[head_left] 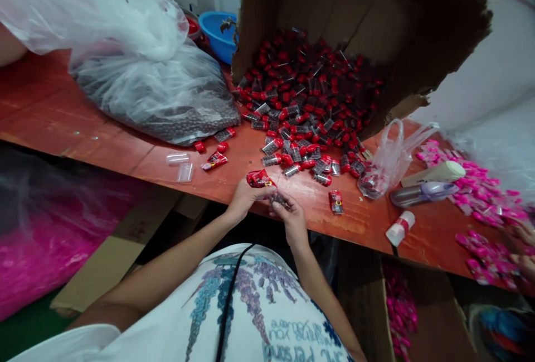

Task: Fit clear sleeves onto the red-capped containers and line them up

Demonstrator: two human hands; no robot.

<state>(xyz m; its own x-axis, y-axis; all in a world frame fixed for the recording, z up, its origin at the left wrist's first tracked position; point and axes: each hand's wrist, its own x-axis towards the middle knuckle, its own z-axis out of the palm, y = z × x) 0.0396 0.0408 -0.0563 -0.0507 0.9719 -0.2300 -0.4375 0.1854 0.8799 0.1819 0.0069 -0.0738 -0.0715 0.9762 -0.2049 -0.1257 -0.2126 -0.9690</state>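
Note:
My left hand [241, 201] is closed around red printed wrappers [258, 178], which stick up past its fingers. Close beside it, my right hand [293, 218] pinches a small clear bottle [277, 199] with dark contents; the fingers partly hide it. Both hands meet at the table's front edge. A loose pile of red-capped small bottles [298, 122] spills from a cardboard box just beyond them. One bottle in a printed wrapper [336, 202] lies right of my hands. To the left lie another red printed wrapper [214, 161] and clear empty tubes [184, 172].
A plastic bag of dark beads [167, 100] sits at left, a blue basin [219, 35] behind it. The torn cardboard box [451, 27] stands on its side. At right are a small plastic bag [382, 167], a purple-capped bottle [422, 193], pink packets [476, 183] and another person's hand [522, 267].

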